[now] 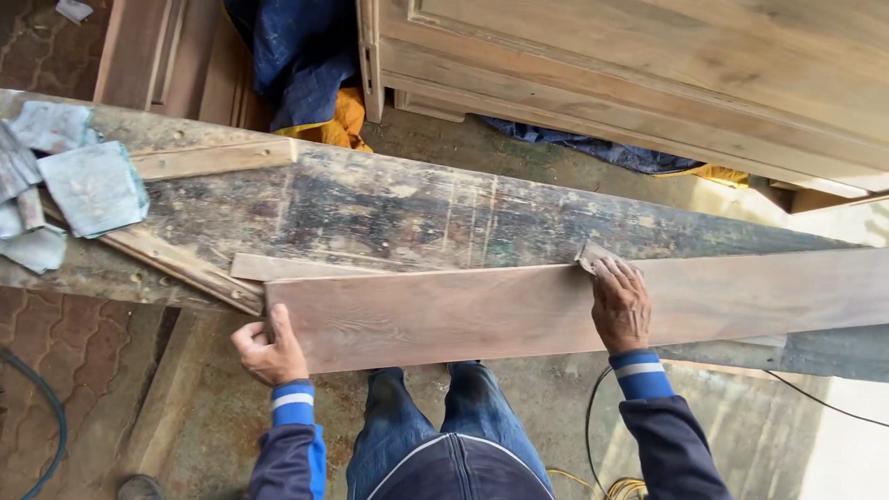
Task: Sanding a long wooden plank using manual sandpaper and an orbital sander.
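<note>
A long brown wooden board [519, 310] lies across a worn, stained workbench [389, 208], running from lower left to the right edge. My left hand [269, 347] grips the board's left end, thumb on top. My right hand [619, 304] presses flat on the board near its far edge, with a small piece of sandpaper [590, 253] under the fingertips. A thinner wooden strip [278, 268] shows just beyond the board.
Several used sandpaper sheets [88, 185] are piled at the bench's left end. Wooden battens [213, 159] lie on the bench. A large wooden panel [648, 74] stands behind, with blue and yellow cloth [306, 65]. Cables [602, 481] lie on the floor by my legs.
</note>
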